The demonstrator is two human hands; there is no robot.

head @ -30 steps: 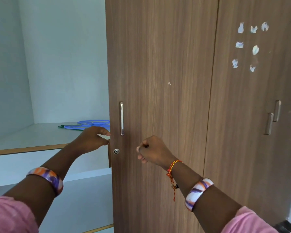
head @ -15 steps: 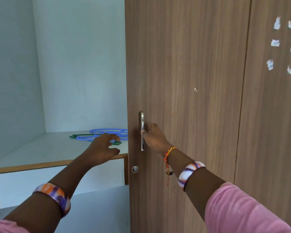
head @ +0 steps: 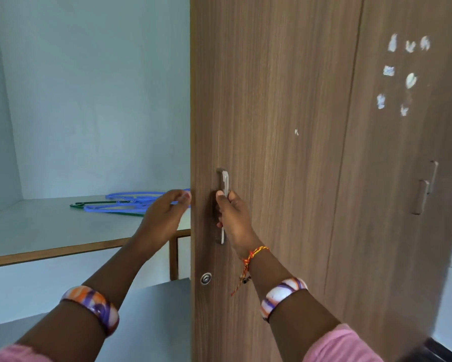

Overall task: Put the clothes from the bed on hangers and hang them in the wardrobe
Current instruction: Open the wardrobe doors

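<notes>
Gripping the door handle [head: 223, 205], right hand [head: 232, 218]; left hand [head: 165, 218] loosely curled, empty.

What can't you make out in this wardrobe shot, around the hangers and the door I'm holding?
Head view:
- Hangers: right ends hidden by the left hand and door; count unclear.
- Right hand grips the door handle, covering its middle.
- Hanging rail: none shows; top edge cuts off the compartment.
- Sticker remnants: too blurred.
</notes>
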